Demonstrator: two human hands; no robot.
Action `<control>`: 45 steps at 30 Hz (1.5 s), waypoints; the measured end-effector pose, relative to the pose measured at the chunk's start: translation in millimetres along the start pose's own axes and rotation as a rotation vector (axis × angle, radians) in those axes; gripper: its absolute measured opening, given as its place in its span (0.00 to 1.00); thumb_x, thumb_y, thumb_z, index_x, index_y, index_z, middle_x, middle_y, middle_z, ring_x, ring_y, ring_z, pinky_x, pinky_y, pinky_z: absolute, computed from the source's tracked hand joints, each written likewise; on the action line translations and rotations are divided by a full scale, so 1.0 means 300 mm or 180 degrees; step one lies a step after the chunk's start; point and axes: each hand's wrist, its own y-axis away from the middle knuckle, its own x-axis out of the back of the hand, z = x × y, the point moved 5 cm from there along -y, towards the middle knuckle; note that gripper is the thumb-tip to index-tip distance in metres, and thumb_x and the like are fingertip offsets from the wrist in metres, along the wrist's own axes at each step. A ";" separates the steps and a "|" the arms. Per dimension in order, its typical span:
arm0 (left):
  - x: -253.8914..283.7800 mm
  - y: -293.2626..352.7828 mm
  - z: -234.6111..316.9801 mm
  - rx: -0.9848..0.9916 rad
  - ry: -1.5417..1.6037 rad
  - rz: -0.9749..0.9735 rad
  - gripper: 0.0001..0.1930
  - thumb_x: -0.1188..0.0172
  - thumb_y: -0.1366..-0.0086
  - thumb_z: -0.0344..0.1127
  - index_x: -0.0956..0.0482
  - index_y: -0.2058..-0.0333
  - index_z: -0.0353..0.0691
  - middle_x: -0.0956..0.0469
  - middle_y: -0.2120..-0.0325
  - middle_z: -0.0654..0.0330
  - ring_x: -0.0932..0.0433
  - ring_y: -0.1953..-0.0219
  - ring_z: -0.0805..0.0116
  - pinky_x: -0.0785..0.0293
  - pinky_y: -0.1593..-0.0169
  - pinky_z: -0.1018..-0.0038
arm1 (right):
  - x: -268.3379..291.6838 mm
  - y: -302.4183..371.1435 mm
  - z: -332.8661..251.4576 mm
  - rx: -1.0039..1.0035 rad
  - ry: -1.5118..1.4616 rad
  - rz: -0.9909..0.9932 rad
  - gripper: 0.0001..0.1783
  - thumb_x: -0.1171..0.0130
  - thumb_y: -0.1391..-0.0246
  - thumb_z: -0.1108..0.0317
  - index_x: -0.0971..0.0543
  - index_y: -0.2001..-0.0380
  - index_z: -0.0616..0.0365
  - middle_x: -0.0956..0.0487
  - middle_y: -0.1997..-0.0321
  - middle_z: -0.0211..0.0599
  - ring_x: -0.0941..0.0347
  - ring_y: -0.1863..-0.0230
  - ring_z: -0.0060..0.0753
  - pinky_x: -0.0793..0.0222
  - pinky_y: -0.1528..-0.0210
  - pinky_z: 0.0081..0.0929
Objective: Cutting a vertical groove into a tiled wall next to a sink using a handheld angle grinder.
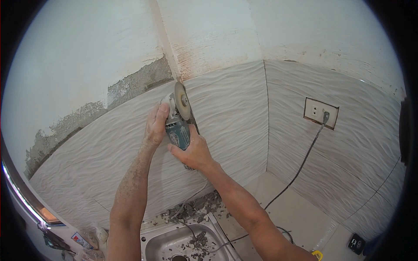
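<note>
both hands hold a grinder (pixel 177 132) up against the far wall, a little left of the middle of the scene. the left hand (pixel 154 127) is curled around the left side of its head, thumb pressed to the casing, the other fingers partly hidden, so i cannot tell how they are spread. the right hand (pixel 197 151) grips the body from the near right, pinching it between thumb and fingers, some of them out of sight. the round disc (pixel 183 101) stands edge-on to the wavy tiles (pixel 230 108), beside a dark slot running down them; whether it touches is not clear. far left, a strip of rough grey mortar (pixel 139 80) shows above the tiles. on the right wall, a plug (pixel 326 116) sits in the right part of a socket plate (pixel 314 109), and a dark cord (pixel 300 169) hangs from it toward the right forearm. nearer, broken bits (pixel 196 207) lie on the counter (pixel 278 191) and inside the metal sink (pixel 159 241).
</note>
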 end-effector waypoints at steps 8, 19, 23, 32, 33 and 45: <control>-0.009 0.025 -0.007 0.0063 0.0110 0.0073 0.32 0.53 0.25 0.62 0.22 0.55 0.30 0.24 0.65 0.60 0.30 0.61 0.69 0.33 0.55 0.70 | -0.009 0.010 0.024 0.0033 0.0018 -0.0001 0.42 0.26 0.52 0.56 0.32 0.41 0.68 0.17 0.54 0.59 0.18 0.50 0.59 0.25 0.46 0.45; 0.001 0.018 -0.025 0.0055 0.0009 -0.0042 0.31 0.52 0.24 0.60 0.22 0.54 0.30 0.24 0.65 0.61 0.30 0.61 0.70 0.33 0.54 0.70 | -0.005 0.015 0.017 0.0212 0.0007 0.0140 0.40 0.27 0.52 0.52 0.31 0.46 0.70 0.18 0.60 0.60 0.18 0.55 0.61 0.23 0.52 0.48; -0.007 0.022 -0.015 0.0085 0.0072 0.0004 0.30 0.52 0.24 0.59 0.22 0.52 0.31 0.24 0.64 0.61 0.30 0.61 0.69 0.33 0.54 0.71 | -0.005 0.015 0.018 0.0188 -0.0003 0.0125 0.40 0.27 0.52 0.52 0.31 0.46 0.69 0.18 0.59 0.60 0.18 0.55 0.61 0.23 0.52 0.48; -0.006 0.028 0.003 0.0123 0.0020 -0.0094 0.31 0.52 0.25 0.59 0.22 0.51 0.31 0.23 0.62 0.59 0.29 0.59 0.68 0.32 0.51 0.70 | 0.001 0.018 0.008 0.0164 -0.0026 0.0111 0.40 0.27 0.52 0.53 0.32 0.46 0.70 0.18 0.60 0.61 0.18 0.56 0.62 0.23 0.52 0.48; -0.004 0.028 -0.001 0.0123 0.0020 -0.0094 0.31 0.52 0.25 0.59 0.22 0.51 0.31 0.23 0.62 0.59 0.29 0.59 0.68 0.32 0.51 0.70 | 0.000 0.018 0.012 0.0041 -0.0030 0.0031 0.40 0.27 0.52 0.53 0.32 0.44 0.69 0.18 0.56 0.59 0.18 0.52 0.59 0.24 0.48 0.46; -0.008 0.033 -0.008 0.0095 0.0103 -0.0078 0.31 0.51 0.26 0.60 0.22 0.49 0.31 0.23 0.60 0.59 0.29 0.57 0.70 0.33 0.51 0.71 | -0.005 0.023 0.024 -0.0051 -0.0066 -0.0019 0.40 0.26 0.52 0.55 0.31 0.43 0.68 0.17 0.54 0.57 0.18 0.51 0.54 0.25 0.46 0.43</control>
